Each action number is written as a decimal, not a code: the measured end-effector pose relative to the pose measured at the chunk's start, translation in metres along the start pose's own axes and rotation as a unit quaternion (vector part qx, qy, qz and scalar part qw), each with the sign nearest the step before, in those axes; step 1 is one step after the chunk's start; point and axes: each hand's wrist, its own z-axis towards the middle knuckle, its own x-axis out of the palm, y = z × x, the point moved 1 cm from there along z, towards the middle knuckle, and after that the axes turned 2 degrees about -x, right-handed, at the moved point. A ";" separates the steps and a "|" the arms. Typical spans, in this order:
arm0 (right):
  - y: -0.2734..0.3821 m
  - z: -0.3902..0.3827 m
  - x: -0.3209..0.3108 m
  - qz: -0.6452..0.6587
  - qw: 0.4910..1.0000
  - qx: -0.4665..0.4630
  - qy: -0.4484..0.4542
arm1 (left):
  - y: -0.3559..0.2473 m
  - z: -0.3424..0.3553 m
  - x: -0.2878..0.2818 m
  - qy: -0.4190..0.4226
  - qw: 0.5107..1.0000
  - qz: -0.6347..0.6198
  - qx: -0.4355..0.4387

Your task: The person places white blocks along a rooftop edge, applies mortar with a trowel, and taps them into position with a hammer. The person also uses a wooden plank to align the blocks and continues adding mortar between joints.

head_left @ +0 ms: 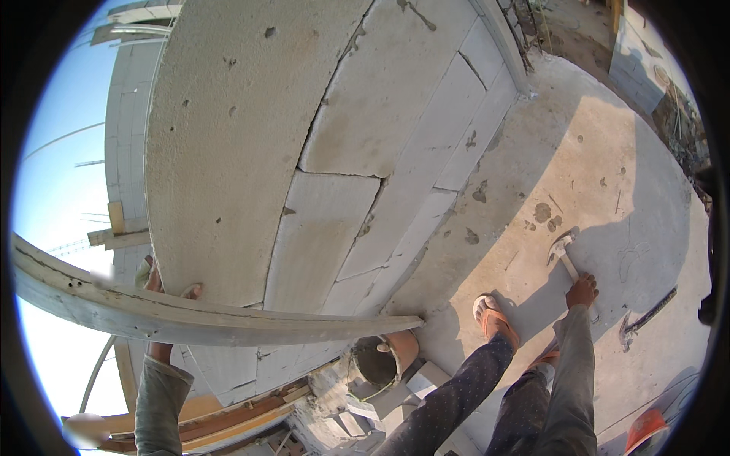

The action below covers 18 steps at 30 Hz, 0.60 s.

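Observation:
My left hand (193, 291) is at the edge of a pale block wall (220, 175). Its thumb lies against the block face and the fingers are around the edge; a long grey wooden beam (251, 323) crosses in front and hides part of the hand and wrist. My right hand (583, 290) is closed round the light handle of a claw hammer (561, 251), low over the concrete floor, its metal head pointing away from me. Beside it on the floor lies a second hammer (628, 330) with a dark handle.
At the wall's foot stands a bucket (401, 351) holding grey mortar, with loose block pieces (427, 378) next to it. Wooden planks (220, 422) run along the lower left. An orange container (646, 425) is at the lower right. My sandalled foot (490, 311) is on the floor.

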 end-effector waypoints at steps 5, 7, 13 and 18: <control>-0.017 -0.051 -0.007 0.175 0.983 -0.019 -0.050 | -0.001 -0.003 0.002 -0.054 0.976 0.149 0.146; -0.033 -0.095 -0.053 0.188 0.977 -0.100 0.034 | -0.006 -0.004 -0.005 -0.038 0.984 0.147 0.097; -0.066 -0.331 -0.304 0.498 0.858 -0.118 0.043 | -0.035 -0.007 -0.010 -0.022 0.997 0.074 0.011; -0.022 -0.425 -0.503 0.515 0.820 -0.248 -0.010 | -0.053 -0.002 -0.025 0.064 0.997 0.047 -0.021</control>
